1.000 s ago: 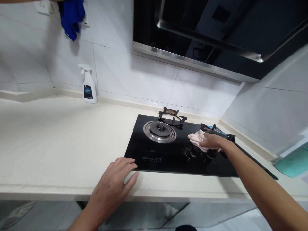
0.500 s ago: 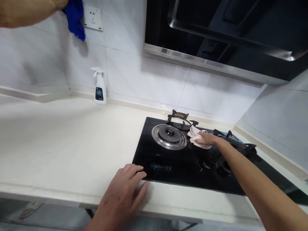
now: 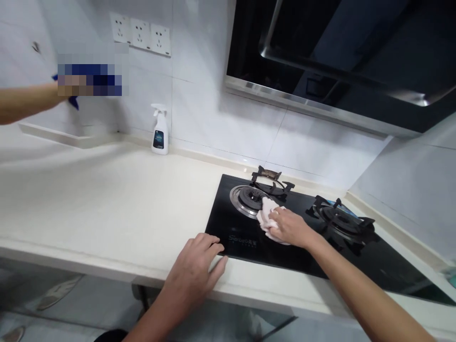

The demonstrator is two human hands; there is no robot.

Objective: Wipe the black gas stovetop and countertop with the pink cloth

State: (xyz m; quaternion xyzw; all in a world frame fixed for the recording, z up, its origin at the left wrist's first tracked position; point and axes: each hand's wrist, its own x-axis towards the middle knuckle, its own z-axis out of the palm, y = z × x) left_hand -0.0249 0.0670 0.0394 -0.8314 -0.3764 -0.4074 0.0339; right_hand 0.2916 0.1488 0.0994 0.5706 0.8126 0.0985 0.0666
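My right hand point(image 3: 290, 228) presses a crumpled pale pink cloth point(image 3: 266, 216) onto the black glass hob point(image 3: 285, 251), just in front of the left burner ring point(image 3: 245, 197). Its fingers are curled over the cloth. My left hand point(image 3: 194, 270) lies flat, fingers spread, on the cream countertop point(image 3: 107, 199) at the hob's front left corner, holding nothing. A pan support point(image 3: 272, 179) sits behind the left burner, off its ring. The right burner point(image 3: 342, 219) carries its own support.
A white spray bottle point(image 3: 160, 130) stands against the tiled wall at the back. Another person's arm point(image 3: 24, 102) reaches in from the left with a blue cloth. A dark range hood point(image 3: 338, 61) hangs above the hob. Wall sockets point(image 3: 140, 34) sit high on the tiles.
My right hand slid the pink cloth leftward and toward me, from the right burner's knobs to the front of the left burner. The view swung left. The left hand stayed put.
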